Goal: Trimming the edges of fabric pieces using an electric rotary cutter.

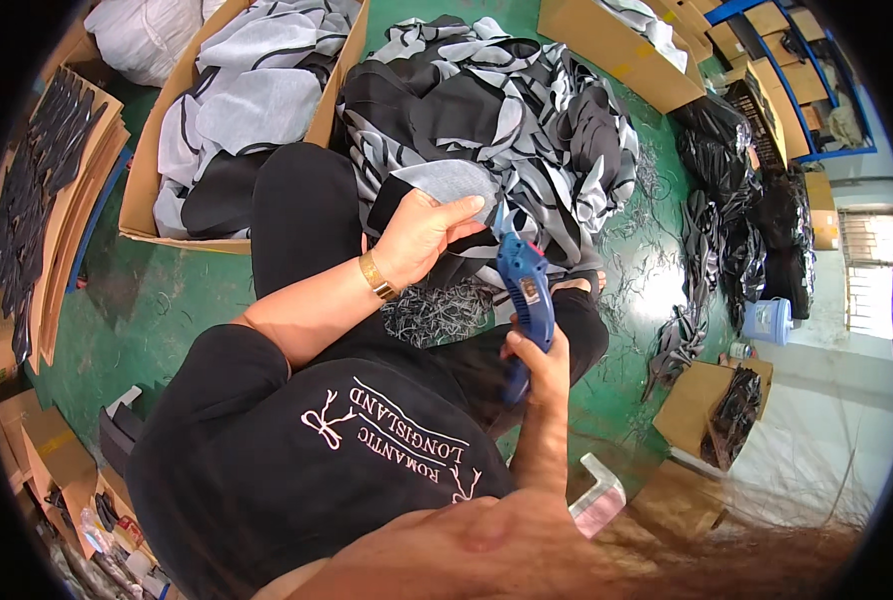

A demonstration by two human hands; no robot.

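Note:
My left hand (422, 235) pinches the edge of a grey and black fabric piece (447, 180) between thumb and fingers, over my lap. My right hand (545, 362) is wrapped round the handle of blue cordless electric scissors (527, 275). Their narrow blades point up, close by the fabric edge and my left fingertips; whether they touch the cloth I cannot tell. Just beyond spreads a large heap of grey and black fabric pieces (567, 130). Thin cut strips (435, 315) lie piled on the floor between my legs.
A cardboard box (139, 200) of similar fabric stands at the left, and another box (617, 60) at the far right. Black plastic bags (717, 135), a blue bucket (767, 321) and a blue shelf rack (837, 155) line the right. Flat cardboard (77, 215) leans far left. Scraps litter the green floor (627, 300).

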